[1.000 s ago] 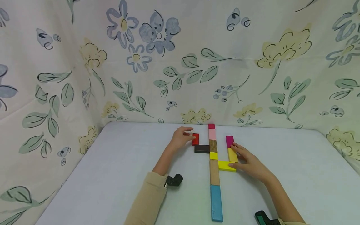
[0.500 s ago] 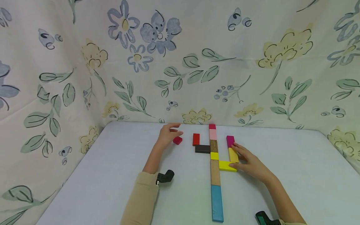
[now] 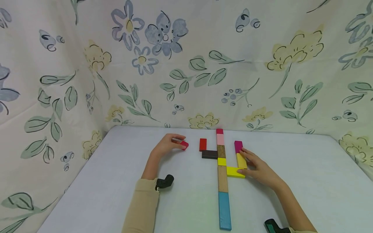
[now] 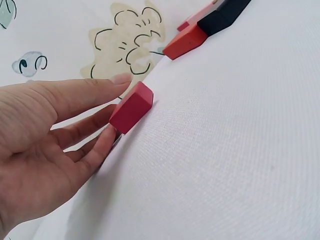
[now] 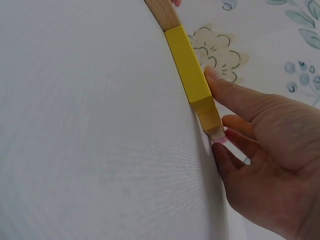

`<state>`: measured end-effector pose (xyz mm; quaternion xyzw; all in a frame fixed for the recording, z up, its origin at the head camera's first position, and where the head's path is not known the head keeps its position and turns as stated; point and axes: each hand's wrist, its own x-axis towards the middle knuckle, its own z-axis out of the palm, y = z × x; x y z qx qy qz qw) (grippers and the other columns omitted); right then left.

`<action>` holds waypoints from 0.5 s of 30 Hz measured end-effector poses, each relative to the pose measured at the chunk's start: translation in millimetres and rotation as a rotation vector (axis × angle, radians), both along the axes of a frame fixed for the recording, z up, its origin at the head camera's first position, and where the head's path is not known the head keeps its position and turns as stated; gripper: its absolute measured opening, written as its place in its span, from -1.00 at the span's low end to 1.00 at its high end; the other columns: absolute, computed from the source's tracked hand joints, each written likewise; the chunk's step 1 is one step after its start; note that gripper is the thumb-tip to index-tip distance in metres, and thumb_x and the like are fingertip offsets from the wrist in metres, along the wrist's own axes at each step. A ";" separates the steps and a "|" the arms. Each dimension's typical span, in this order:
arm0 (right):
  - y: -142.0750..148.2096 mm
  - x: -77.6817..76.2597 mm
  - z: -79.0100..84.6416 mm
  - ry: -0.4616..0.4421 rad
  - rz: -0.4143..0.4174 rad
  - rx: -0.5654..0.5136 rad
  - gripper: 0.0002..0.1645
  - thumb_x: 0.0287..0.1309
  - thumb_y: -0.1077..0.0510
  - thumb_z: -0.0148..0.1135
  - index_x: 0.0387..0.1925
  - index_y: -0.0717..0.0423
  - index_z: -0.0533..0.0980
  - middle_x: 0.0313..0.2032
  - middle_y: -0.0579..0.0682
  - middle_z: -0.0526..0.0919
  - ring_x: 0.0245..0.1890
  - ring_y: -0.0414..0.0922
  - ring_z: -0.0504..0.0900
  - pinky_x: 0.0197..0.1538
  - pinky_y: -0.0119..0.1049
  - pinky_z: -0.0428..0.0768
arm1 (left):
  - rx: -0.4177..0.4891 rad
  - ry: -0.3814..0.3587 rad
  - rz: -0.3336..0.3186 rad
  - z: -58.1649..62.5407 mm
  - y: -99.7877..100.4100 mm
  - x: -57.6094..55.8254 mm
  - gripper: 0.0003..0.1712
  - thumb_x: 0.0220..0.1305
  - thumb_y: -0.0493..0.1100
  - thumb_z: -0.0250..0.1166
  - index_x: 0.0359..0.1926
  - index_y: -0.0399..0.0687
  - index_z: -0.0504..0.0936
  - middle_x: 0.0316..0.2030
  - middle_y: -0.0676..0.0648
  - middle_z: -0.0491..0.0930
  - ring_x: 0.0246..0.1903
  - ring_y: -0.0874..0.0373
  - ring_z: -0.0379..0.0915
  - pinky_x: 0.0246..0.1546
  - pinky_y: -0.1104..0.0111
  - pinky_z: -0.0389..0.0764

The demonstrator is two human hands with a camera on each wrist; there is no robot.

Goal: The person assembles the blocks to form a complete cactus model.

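Note:
Off to the left of the layout, my left hand [image 3: 166, 144] has its thumb and fingertips on a small crimson block [image 4: 131, 108], pinching it by one end close over the tabletop. My right hand [image 3: 258, 166] lies relaxed against the right branch of the layout. Its thumb touches a bright yellow block [image 5: 188, 65], which lies crosswise. Its fingers reach the mustard-yellow block [image 3: 241, 160] and the magenta block [image 3: 238, 146] standing end to end behind it. A red block [image 3: 202, 144] lies behind a black block [image 3: 209, 154] on the left branch.
Down the middle runs a straight line of flat blocks: a blue one [image 3: 224, 210] in front, then a tan one [image 3: 222, 178], a small yellow one [image 3: 221, 161], a brown one [image 3: 221, 151], a pink one [image 3: 220, 139] and a red end piece [image 3: 220, 131]. Flowered cloth [image 3: 201, 97] hangs behind the white table [image 3: 110, 181].
My left hand has moved leftward from the red block to the crimson block, now between its thumb and fingers. The right hand and the laid blocks have stayed in place.

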<state>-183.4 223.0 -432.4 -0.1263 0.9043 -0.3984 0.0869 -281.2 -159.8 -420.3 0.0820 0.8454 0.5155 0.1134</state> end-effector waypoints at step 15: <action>0.3 0.3 -0.4 0.009 0.004 -0.001 0.00 0.28 -0.02 0.47 0.57 0.29 0.24 0.60 0.37 0.10 0.45 0.42 0.33 0.32 0.25 0.52 | -0.062 0.065 -0.017 -9.6 0.2 -4.1 -0.52 0.21 -0.30 0.54 0.16 -0.29 0.72 -0.04 -0.22 0.70 -0.06 0.02 0.56 -0.05 0.37 0.55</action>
